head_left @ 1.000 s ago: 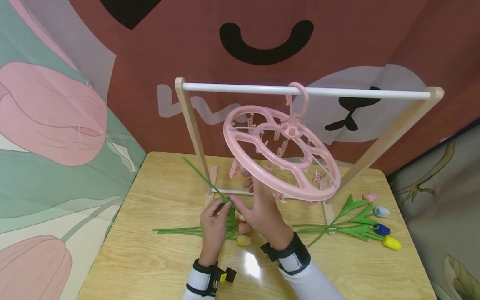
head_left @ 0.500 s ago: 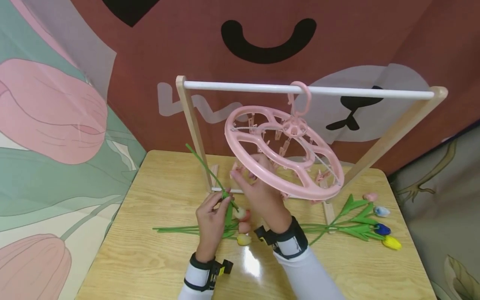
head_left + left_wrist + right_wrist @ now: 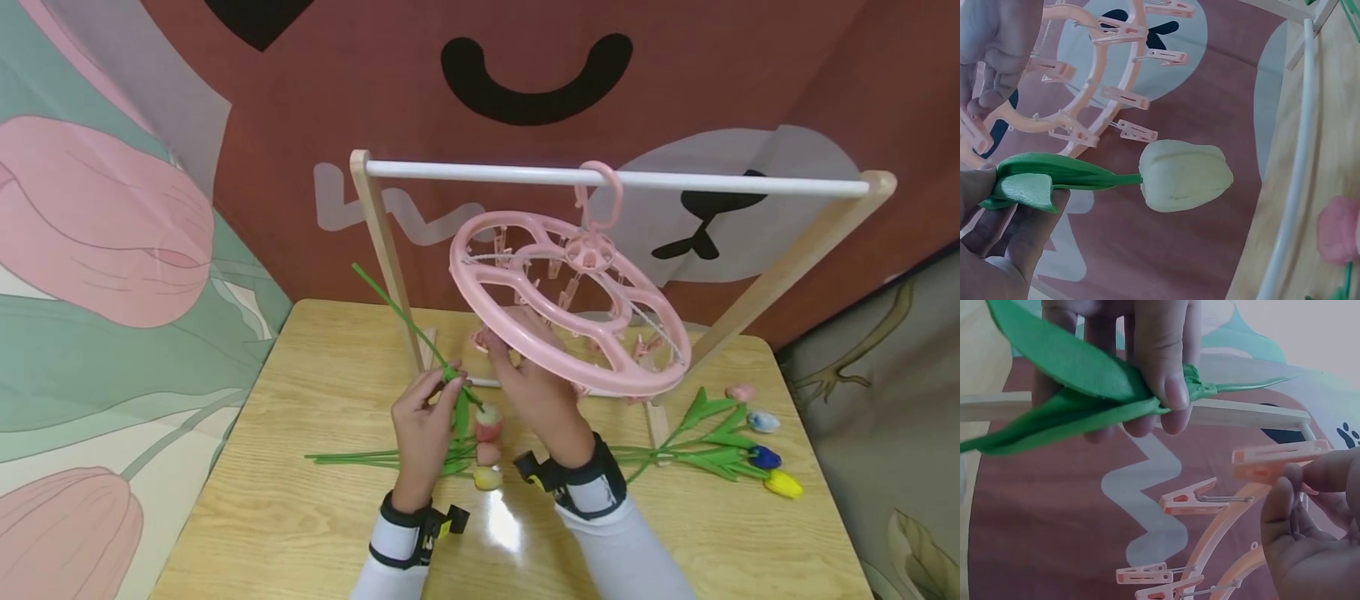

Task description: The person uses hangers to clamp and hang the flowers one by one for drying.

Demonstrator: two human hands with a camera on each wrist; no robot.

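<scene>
My left hand [image 3: 423, 417] pinches an artificial white tulip [image 3: 1185, 176] at its green leaves. The tulip's stem [image 3: 397, 308] slants up to the left, and its bloom points down to the right. My right hand [image 3: 543, 408] is under the front left of a round pink clip hanger [image 3: 637, 383]. Between its thumb and fingers it holds a pink clothespin [image 3: 1279, 456] of that hanger. In the right wrist view the clothespin is near the tulip but apart from it. The hanger's ring hides some right fingers in the head view.
The hanger hooks over the white bar [image 3: 480, 172] of a wooden rack and hangs tilted. More tulips lie on the wooden table [image 3: 300, 517]: a bunch with a yellow bloom [image 3: 487, 478] by my left hand, and another with a blue bloom [image 3: 763, 458] at the right.
My right hand has left the tulip and moved up under the hanger to a clothespin. The left hand keeps the tulip, whose stem tip has risen. The hanger has shifted slightly right.
</scene>
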